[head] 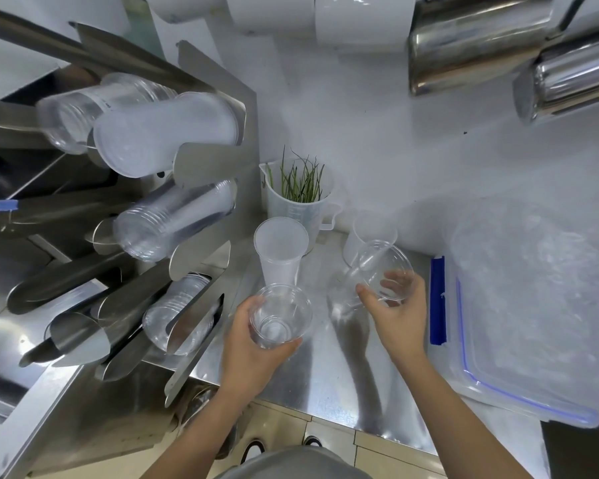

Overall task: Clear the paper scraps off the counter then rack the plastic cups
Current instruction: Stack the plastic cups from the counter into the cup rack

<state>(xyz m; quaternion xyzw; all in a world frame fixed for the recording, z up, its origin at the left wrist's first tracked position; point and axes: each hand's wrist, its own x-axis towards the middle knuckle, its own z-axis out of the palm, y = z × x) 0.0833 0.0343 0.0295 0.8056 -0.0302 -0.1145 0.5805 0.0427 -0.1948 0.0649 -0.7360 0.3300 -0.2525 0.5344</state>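
Note:
My left hand (pixel 253 347) grips a clear plastic cup (pixel 280 314) upright, just above the steel counter (pixel 325 382). My right hand (pixel 396 311) holds a second clear plastic cup (pixel 377 267), tilted with its mouth toward me. Behind the left cup a frosted white cup (pixel 280 248) stands upright. Another frosted cup (pixel 369 233) stands behind the right hand. A steel cup rack (pixel 201 160) on the left holds stacks of clear and frosted cups lying in its chutes. I see no paper scraps on the counter.
A measuring jug with green stalks (pixel 301 198) stands at the back against the wall. A large lidded plastic box with blue clips (pixel 533 299) fills the right side. Steel cylinders (pixel 478 39) hang overhead at the top right. The counter's front edge runs near my body.

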